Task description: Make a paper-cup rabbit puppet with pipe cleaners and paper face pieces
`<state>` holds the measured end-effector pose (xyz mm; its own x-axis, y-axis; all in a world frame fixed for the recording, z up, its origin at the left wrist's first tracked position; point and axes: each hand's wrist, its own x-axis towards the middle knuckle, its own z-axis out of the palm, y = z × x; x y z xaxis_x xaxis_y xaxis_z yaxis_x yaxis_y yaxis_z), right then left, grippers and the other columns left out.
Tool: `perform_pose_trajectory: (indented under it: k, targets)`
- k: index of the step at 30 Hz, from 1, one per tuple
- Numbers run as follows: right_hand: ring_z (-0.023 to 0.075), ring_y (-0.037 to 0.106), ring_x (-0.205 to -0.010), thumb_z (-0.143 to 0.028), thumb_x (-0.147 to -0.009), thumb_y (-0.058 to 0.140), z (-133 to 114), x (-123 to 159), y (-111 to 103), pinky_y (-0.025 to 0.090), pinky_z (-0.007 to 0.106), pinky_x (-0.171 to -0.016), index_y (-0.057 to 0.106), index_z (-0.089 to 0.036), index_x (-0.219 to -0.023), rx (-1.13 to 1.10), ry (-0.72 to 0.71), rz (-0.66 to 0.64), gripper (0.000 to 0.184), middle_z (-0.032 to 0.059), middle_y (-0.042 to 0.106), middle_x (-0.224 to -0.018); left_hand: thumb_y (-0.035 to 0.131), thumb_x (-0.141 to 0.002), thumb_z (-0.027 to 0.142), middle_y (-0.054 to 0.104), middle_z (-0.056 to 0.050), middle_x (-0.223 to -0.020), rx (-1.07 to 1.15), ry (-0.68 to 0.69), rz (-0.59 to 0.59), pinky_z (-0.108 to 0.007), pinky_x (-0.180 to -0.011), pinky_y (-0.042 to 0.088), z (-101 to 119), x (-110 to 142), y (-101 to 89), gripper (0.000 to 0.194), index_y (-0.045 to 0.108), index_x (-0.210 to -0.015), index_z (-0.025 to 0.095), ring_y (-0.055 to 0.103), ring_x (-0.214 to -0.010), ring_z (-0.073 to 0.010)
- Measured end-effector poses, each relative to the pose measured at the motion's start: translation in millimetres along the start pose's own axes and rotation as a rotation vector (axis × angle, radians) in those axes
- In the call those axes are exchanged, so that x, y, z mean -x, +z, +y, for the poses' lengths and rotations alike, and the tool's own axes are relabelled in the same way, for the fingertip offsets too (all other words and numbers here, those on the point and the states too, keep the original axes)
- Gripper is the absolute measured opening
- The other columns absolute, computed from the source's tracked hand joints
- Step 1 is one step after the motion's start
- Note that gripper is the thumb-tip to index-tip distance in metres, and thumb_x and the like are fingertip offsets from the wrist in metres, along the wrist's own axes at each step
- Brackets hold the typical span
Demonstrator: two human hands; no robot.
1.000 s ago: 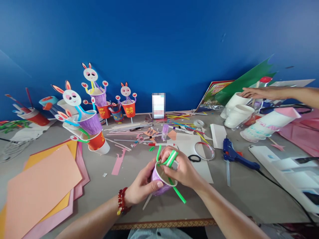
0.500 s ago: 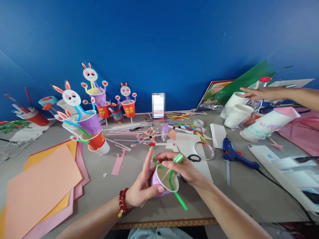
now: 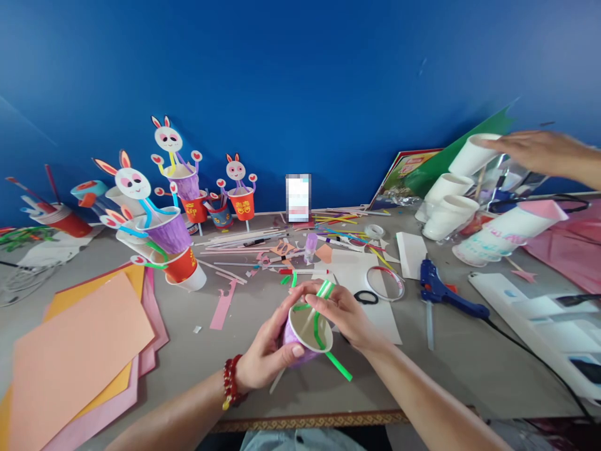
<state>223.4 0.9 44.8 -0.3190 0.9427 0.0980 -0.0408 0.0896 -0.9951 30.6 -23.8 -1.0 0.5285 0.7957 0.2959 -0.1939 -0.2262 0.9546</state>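
My left hand (image 3: 270,344) is wrapped round a purple-coloured paper cup (image 3: 295,352), tilted with its mouth toward me. Bent green drinking straws (image 3: 339,366) pass through the cup's sides, one end sticking out at the front right and another beyond the far side. A pale stick slants inside the cup and its end shows below. At the rim, my right hand (image 3: 345,313) has its fingers closed on the upper ends of the green straws, above the cup's mouth. Beyond my hands lies a red marker (image 3: 303,272).
Rabbit figures on cups (image 3: 171,241) stand at the left, behind coloured paper sheets (image 3: 79,338). A blue glue gun (image 3: 446,291), a tape roll (image 3: 385,283) and a power strip (image 3: 530,319) lie right. Another person's hand (image 3: 539,150) holds a white paper cup (image 3: 474,153) at the back right.
My hands and the purple cup have shifted slightly left, and the far straw end shows more. At the back right, the other person's hand has lifted a white cup.
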Motion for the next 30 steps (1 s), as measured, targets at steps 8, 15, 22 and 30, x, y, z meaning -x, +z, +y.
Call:
perform_pose_trajectory:
  k: [8, 15, 22, 30]
  targets:
    - [0.0247, 0.067, -0.1, -0.047, -0.088, 0.064, 1, -1, -2, 0.053, 0.036, -0.088, 0.073, -0.021, -0.109, 0.012, 0.001, -0.008, 0.034, 0.0084, 0.072, -0.113, 0.057, -0.092, 0.043, 0.042, -0.012, -0.152, 0.342, -0.154, 0.186, -0.042, -0.106, 0.041, 3, -4, 10.4, 0.075, 0.016, -0.154, 0.031, 0.05, -0.13, -0.0294]
    - [0.0221, 0.068, -0.095, -0.042, -0.086, 0.068, 7, -1, 1, 0.055, 0.032, -0.08, 0.072, -0.022, -0.109, -0.027, -0.02, 0.0, 0.031, 0.0089, 0.07, -0.116, 0.065, -0.088, 0.037, 0.05, -0.009, -0.147, 0.425, -0.195, 0.28, -0.042, -0.11, 0.04, 0, -6, 9.3, 0.052, 0.051, -0.137, 0.027, 0.046, -0.134, -0.0298]
    - [0.022, 0.066, -0.096, -0.039, -0.089, 0.066, 16, -1, 3, 0.055, 0.032, -0.081, 0.07, -0.022, -0.111, 0.029, -0.07, 0.032, 0.028, 0.0091, 0.067, -0.116, 0.068, -0.086, 0.039, 0.057, -0.008, -0.14, 0.393, -0.204, 0.303, -0.042, -0.108, 0.042, -6, -4, 8.3, 0.048, 0.057, -0.132, 0.028, 0.051, -0.129, -0.0292]
    - [0.0187, 0.063, -0.091, -0.029, -0.094, 0.053, 12, -5, -7, 0.053, 0.032, -0.083, 0.061, -0.02, -0.108, -0.008, -0.103, 0.068, 0.018, 0.0052, 0.065, -0.097, 0.065, -0.088, 0.038, 0.063, -0.007, -0.125, 0.357, -0.182, 0.393, -0.033, -0.097, 0.048, -10, -1, 9.9, 0.042, 0.056, -0.127, 0.026, 0.059, -0.112, -0.0213]
